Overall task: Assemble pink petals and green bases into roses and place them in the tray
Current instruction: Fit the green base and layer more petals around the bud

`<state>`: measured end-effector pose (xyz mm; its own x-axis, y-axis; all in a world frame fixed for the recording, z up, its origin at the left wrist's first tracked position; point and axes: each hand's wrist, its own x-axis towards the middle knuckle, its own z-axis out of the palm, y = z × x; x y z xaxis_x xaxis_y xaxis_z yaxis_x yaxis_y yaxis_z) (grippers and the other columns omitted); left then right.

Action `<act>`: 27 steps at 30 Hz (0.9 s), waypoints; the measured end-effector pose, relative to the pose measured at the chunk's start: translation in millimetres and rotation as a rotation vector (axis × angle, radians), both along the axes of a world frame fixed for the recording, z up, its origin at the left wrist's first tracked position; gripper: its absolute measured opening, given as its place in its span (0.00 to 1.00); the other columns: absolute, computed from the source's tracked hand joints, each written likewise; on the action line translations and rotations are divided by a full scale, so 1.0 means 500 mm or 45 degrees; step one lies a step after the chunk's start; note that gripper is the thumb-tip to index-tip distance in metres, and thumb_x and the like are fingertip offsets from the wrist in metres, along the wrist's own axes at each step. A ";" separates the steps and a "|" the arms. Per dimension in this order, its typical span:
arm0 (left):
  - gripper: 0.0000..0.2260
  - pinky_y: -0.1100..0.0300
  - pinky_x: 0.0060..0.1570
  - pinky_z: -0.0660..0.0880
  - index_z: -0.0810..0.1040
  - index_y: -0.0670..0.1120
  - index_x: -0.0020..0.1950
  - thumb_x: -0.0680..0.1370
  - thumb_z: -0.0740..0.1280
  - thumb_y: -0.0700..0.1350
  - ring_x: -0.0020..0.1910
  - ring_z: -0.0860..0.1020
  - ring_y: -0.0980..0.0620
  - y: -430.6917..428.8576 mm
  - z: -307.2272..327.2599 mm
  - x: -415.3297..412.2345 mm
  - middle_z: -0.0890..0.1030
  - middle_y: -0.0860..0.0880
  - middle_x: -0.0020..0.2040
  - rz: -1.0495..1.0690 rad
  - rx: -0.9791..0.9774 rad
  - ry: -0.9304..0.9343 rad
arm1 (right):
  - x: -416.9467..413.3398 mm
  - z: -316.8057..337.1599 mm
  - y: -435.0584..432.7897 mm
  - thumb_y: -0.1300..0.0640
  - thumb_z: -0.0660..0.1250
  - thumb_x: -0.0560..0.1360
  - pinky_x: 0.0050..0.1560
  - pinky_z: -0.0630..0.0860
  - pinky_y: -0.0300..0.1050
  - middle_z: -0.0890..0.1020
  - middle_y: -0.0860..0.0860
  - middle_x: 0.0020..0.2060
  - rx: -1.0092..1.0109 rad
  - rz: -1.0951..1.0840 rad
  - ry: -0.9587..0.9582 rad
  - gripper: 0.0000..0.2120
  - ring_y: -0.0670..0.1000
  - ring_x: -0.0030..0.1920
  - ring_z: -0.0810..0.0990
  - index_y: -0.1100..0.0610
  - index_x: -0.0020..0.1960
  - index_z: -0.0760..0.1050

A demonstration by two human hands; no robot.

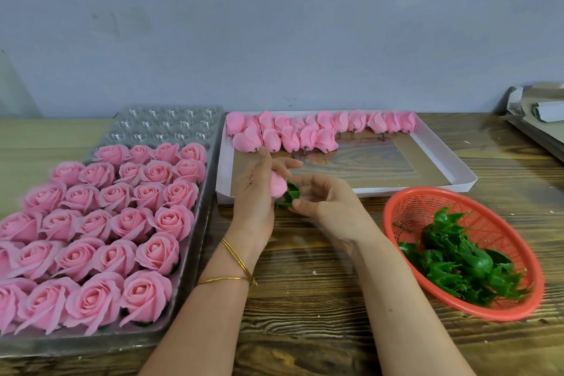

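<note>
My left hand (258, 189) grips a pink petal bud (278, 185) above the table's middle. Right beside it, my right hand (323, 201) pinches a green base (290, 196) that touches the bud's lower end. On the left lies a clear plastic tray (195, 223) filled with several finished pink roses (122, 223); its far cells (168, 123) hold nothing. A shallow white box (433, 159) behind my hands carries two rows of loose pink buds (305, 131) along its far side. More green bases (457, 259) are heaped in a red mesh basket (409, 210) at the right.
Everything stands on a wooden table (305, 299) against a grey wall. Grey cardboard sheets (537, 119) are stacked at the far right edge. Gold bangles (238, 265) circle my left wrist.
</note>
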<state>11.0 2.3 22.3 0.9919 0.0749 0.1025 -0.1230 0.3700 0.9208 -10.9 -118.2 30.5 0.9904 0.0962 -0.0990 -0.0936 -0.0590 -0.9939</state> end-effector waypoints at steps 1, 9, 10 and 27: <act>0.23 0.51 0.55 0.72 0.76 0.51 0.27 0.78 0.58 0.58 0.50 0.81 0.54 -0.001 -0.001 0.000 0.85 0.48 0.44 0.003 0.014 -0.001 | 0.001 0.001 0.000 0.75 0.66 0.72 0.60 0.78 0.52 0.82 0.57 0.44 -0.002 0.003 -0.008 0.16 0.54 0.48 0.81 0.61 0.56 0.79; 0.23 0.50 0.60 0.70 0.81 0.52 0.31 0.79 0.57 0.58 0.54 0.81 0.53 -0.007 0.000 -0.004 0.85 0.49 0.47 -0.032 0.099 -0.033 | -0.001 -0.002 -0.006 0.76 0.66 0.72 0.43 0.77 0.32 0.82 0.39 0.29 -0.002 -0.004 -0.040 0.18 0.37 0.35 0.80 0.53 0.47 0.78; 0.22 0.53 0.58 0.71 0.82 0.51 0.32 0.78 0.57 0.59 0.53 0.81 0.54 -0.007 0.002 -0.005 0.85 0.49 0.47 -0.036 0.102 -0.039 | -0.001 -0.002 -0.005 0.76 0.66 0.72 0.43 0.78 0.32 0.82 0.40 0.30 0.008 0.001 -0.044 0.18 0.38 0.35 0.80 0.53 0.47 0.78; 0.23 0.51 0.59 0.73 0.85 0.52 0.40 0.78 0.58 0.63 0.54 0.81 0.50 -0.002 -0.024 0.008 0.85 0.49 0.47 0.073 0.272 -0.096 | -0.003 -0.002 0.002 0.79 0.64 0.71 0.53 0.81 0.47 0.83 0.57 0.40 0.274 -0.039 0.036 0.16 0.54 0.45 0.83 0.62 0.50 0.79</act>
<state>14.9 1.1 10.5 0.9756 0.0999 0.1957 -0.2097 0.1581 0.9649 -12.1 -117.1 29.4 0.9903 0.0881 -0.1070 -0.1199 0.1571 -0.9803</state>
